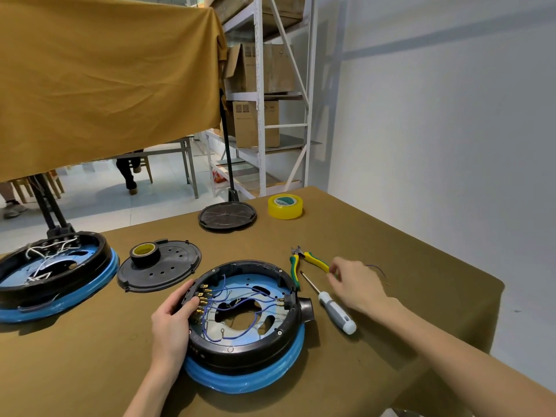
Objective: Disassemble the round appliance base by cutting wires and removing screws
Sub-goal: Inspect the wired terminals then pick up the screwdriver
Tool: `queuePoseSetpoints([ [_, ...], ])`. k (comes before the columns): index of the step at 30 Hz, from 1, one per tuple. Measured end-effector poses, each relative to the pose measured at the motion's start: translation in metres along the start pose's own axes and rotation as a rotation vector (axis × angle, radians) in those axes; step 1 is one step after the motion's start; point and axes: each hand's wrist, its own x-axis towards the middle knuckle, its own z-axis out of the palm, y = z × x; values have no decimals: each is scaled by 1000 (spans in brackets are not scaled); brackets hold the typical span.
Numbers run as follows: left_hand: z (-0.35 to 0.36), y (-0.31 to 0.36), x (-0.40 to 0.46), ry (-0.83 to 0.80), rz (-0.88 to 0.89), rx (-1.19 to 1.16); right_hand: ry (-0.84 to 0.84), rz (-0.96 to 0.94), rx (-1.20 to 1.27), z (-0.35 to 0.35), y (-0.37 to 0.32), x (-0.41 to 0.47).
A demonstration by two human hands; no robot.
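Note:
The round appliance base (240, 347), black with a blue lower ring, lies open-side up at the table's near middle. Blue wires (240, 291) run inside it between brass terminals. My left hand (173, 320) grips its left rim, fingers curled over the terminal block. Yellow-green cutting pliers (304, 260) and a grey-handled screwdriver (332, 310) lie just right of the base. My right hand (358, 284) hovers beyond the screwdriver, with its loosely curled fingertips at the end of the pliers' yellow handle. It holds nothing that I can see. A short cut blue wire (377, 269) lies behind that hand.
A second open base with white wires (51, 275) sits at the far left. A black cover (168, 275) carries a roll of black tape (145, 253). Another black disc (227, 216) and a yellow tape roll (285, 206) lie at the back. The table edge drops off at right.

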Motion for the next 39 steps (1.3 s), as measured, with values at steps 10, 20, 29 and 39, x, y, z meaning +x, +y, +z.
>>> queuePoseSetpoints([
  [10,-2,5,-6,-16,1,18,-125,-26,114,-14,-54,-27],
  [20,-10,18,-20,-78,86,118,-320,-144,755,-38,-120,-26],
  [29,-28,44,-5,-237,405,456,-496,-147,1007,-43,-140,-7],
  [39,-8,45,-3,-310,507,544,-349,91,1534,-12,-194,9],
])
